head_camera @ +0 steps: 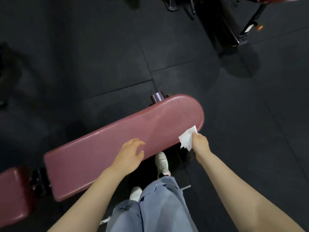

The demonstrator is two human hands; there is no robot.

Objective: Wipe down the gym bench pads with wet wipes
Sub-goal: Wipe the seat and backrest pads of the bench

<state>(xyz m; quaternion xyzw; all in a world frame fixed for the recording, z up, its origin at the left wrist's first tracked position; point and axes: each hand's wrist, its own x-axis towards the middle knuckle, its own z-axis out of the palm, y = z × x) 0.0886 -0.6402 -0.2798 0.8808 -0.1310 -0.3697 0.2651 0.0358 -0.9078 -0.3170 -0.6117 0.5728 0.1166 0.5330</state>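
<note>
Right hand (199, 143) pinches white wipe (188, 138) at red bench pad (117, 141) edge, centre-right of frame. Left hand (129, 155) hovers over pad, fingers loose, holding nothing.

Long bench pad (117, 143): dusty maroon-red, faint sheen, plain. Second pad (12, 193), lower left of frame: darker red, same plain finish. Wet wipe (188, 138): white. Floor (83, 47): black rubber tiles, thin seam lines forming grid. Trousers (155, 210): faded grey-blue, plain. Shoes (161, 162): off-white, touch of pink at heel. Metal tube end (157, 97) at far edge of pad: dull purple-grey. Equipment frame (234, 30), upper right of frame: black, small orange knob (260, 27).
</note>
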